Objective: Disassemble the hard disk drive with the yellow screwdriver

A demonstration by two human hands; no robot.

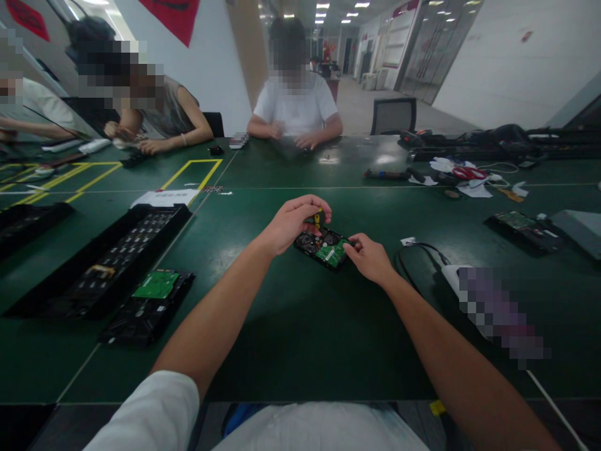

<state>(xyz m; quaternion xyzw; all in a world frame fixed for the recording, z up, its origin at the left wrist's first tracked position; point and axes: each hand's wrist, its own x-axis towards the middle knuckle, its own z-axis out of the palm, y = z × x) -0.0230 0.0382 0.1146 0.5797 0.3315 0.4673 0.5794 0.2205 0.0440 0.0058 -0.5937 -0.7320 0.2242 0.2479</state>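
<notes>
Long black tray (77, 266) well left of center drive (331, 250). 2nd drive (148, 304) left of center drive, nearer you, green board up. Your left hand (295, 222) over center drive's left part, fingers curled closed on yellow-black tool (318, 218); can't tell if tip touches. Center drive between your 2 hands, green board up. Your right hand (370, 257): thumb and fingers pinched on center drive's right end. 3rd drive (523, 232) well right of center drive.

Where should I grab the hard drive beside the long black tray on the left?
The hard drive lies flat, green board up, with the long black tray close on its left, so probably pinch its long edges from the near end.
</notes>
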